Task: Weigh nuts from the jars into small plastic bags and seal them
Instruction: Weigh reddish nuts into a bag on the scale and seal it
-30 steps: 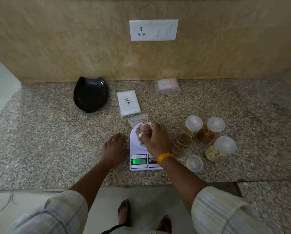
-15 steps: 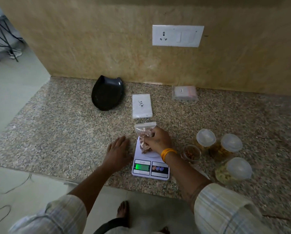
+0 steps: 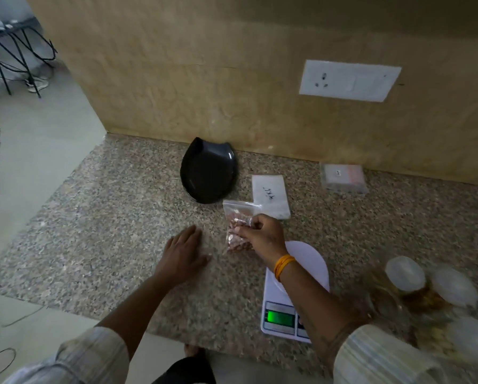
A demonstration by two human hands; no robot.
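Head view dim overall, warm yellowish cast on the wall and stone counter (image 3: 107, 231). Brightest spot: the glowing green display (image 3: 280, 318) of the scale (image 3: 309, 261). Paler daylight on the floor far left of the scale. Shadows soft, no hard edges; faint sheen on the black dish (image 3: 207, 173) up and left of the scale. Jars (image 3: 426, 289) right of the scale heavily smeared by motion blur. Sleeves (image 3: 93, 353) below the scale soft. Wide-angle bending tilts the wall lines and the white socket plate (image 3: 348, 80) above the scale.
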